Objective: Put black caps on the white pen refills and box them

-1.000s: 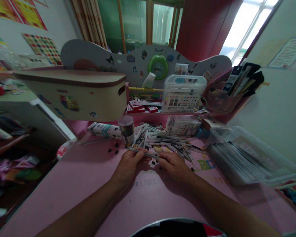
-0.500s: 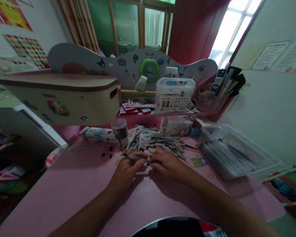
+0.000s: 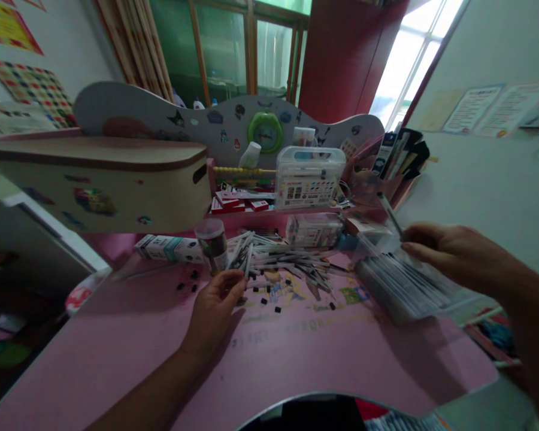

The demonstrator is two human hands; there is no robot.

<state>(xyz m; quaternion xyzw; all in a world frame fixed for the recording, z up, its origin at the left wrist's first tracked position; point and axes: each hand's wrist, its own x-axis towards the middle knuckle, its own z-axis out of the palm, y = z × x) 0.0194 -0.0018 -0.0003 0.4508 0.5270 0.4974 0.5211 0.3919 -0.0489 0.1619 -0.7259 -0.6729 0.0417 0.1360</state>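
My right hand (image 3: 449, 251) pinches a slim pen (image 3: 390, 215), its dark tip pointing up and left, above a clear plastic box (image 3: 458, 302). Many similar pens (image 3: 404, 281) lie side by side in that box. At the near left edge of a loose pile of white and grey pens (image 3: 287, 257), my left hand (image 3: 215, 302) has its thumb and forefinger brought together. Its fingertips meet the lower end of a white pen (image 3: 248, 260); whether they grip it is unclear. Small black pieces (image 3: 263, 301) are scattered on the pink desk (image 3: 296, 365).
Behind my left hand stands a clear cup (image 3: 211, 242), beside a white and teal carton (image 3: 168, 247). A transparent carry case (image 3: 309, 179) is on the shelf, with a clear pack (image 3: 314, 230) below it. A large cream bin (image 3: 139, 191) overhangs the left side.
My hands were together at the desk's middle around a pen. The right has moved right with a pen to above the box; the left has shifted slightly toward the pile. More black pieces show.
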